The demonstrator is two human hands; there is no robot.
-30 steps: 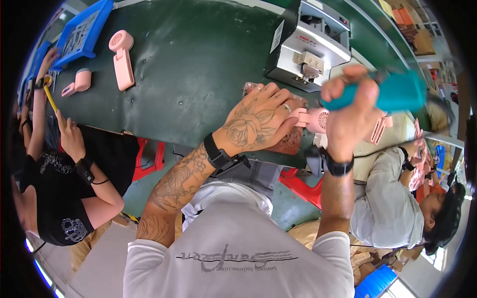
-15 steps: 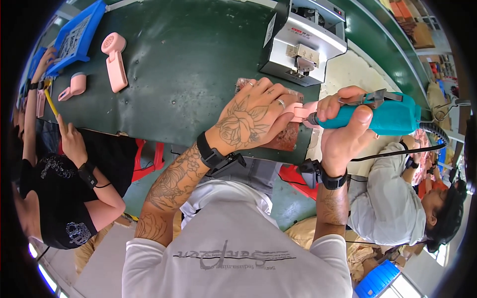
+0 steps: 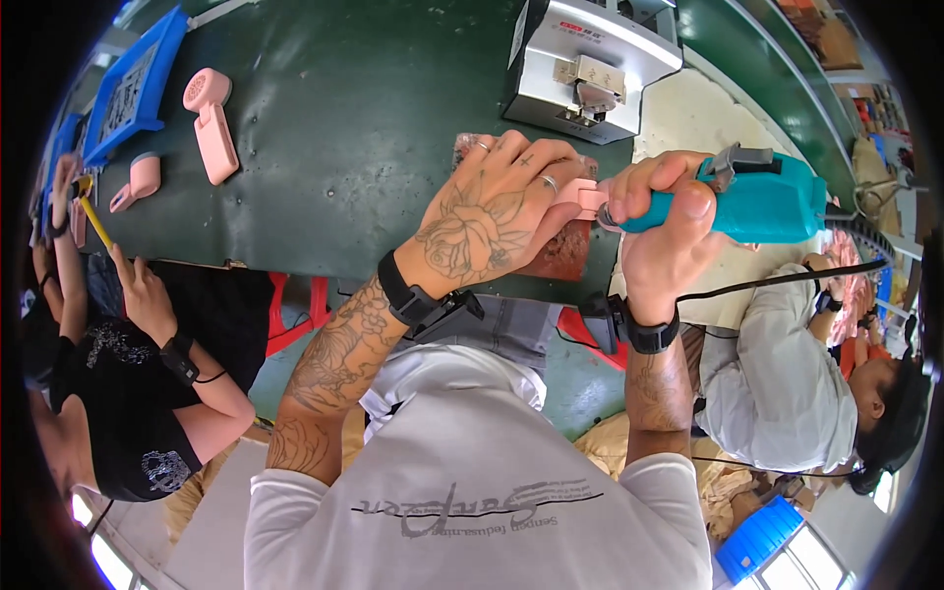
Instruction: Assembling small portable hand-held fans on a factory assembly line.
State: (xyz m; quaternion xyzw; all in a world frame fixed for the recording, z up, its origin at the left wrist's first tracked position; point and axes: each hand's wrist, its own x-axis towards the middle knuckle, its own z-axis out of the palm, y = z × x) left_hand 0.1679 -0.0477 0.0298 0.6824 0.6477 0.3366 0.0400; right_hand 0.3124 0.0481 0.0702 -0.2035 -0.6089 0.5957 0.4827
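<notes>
My right hand (image 3: 669, 211) is closed around a teal electric screwdriver (image 3: 772, 202), held nearly level. The screwdriver's nose end meets a pink plastic part (image 3: 588, 200), and its bit is hidden. From the other side my left hand (image 3: 497, 211) grips this same part, with its thumb and fingers closed over it and covering most of it. Below that hand lies a worn reddish-brown pad (image 3: 565, 258) on the dark green table (image 3: 334, 128).
Beyond my hands stands a silver and black machine (image 3: 580, 74). At left lie a pink hand-held fan (image 3: 211, 128), a smaller pink part (image 3: 138, 182) and a blue tray (image 3: 133, 88). A black cable (image 3: 777, 285) trails from the screwdriver. Co-workers sit on both sides.
The screwdriver has moved slightly left and closer onto the pink part, so less of the part shows. My left hand keeps its grip. The whole view has shifted a little.
</notes>
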